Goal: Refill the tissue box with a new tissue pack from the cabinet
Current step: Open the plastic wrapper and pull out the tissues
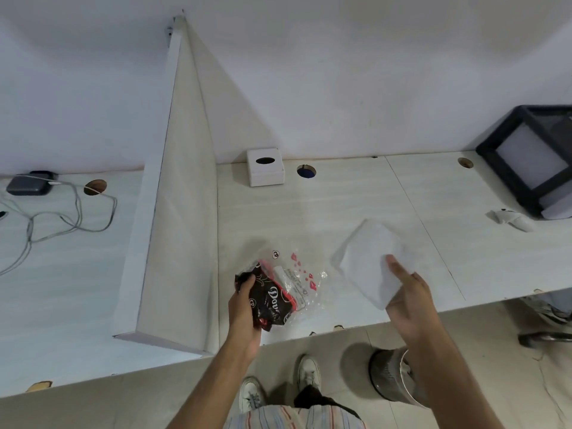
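Note:
A white cube tissue box point(266, 171) with a dark oval slot stands at the back of the desk against the wall. My right hand point(408, 292) holds a white stack of tissues point(370, 258) above the desk, thumb on top of it. My left hand point(244, 300) grips a crumpled black, red and clear plastic wrapper point(278, 289) near the desk's front edge.
A white divider panel point(176, 212) rises left of the wrapper. Two round cable holes point(306, 171) lie near the box. A black-framed cube point(535, 156) and a crumpled white scrap point(507, 218) are at the right. A mesh bin point(393, 374) stands on the floor below my right arm.

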